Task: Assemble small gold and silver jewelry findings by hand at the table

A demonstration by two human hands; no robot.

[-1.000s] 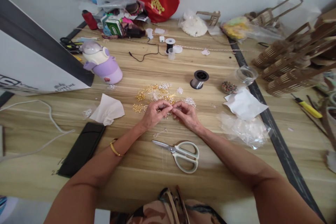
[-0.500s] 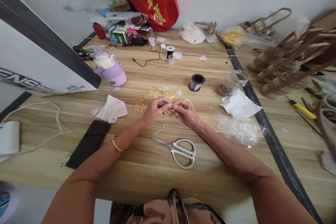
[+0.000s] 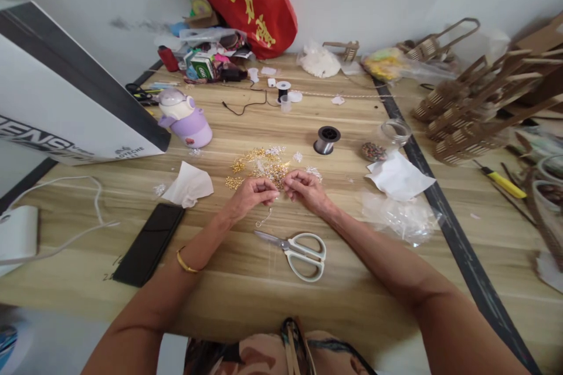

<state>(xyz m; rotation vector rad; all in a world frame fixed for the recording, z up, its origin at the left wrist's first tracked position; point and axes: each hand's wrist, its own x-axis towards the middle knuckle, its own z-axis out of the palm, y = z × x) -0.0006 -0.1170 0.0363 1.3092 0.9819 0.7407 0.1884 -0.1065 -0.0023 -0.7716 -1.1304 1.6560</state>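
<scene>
The left hand (image 3: 255,194) and right hand (image 3: 308,191) are apart, each pinched closed, on what cannot be told. Gold and silver findings (image 3: 267,167) lie just beyond; rightward, a clear jar (image 3: 397,131) holds mixed beads (image 3: 373,152).

In the head view, the left hand (image 3: 251,195) and the right hand (image 3: 308,190) face each other just apart, fingers bent toward the thumbs; anything pinched there is too small to make out. From them, gold and silver jewellery pieces (image 3: 275,171) lie heaped toward twelve o'clock, a short chain (image 3: 265,220) at seven, scissors (image 3: 287,245) near five, a flat black object (image 3: 149,245) at eight, a lilac bottle (image 3: 190,129) at ten, and a wire spool (image 3: 326,143) between one and two.
</scene>
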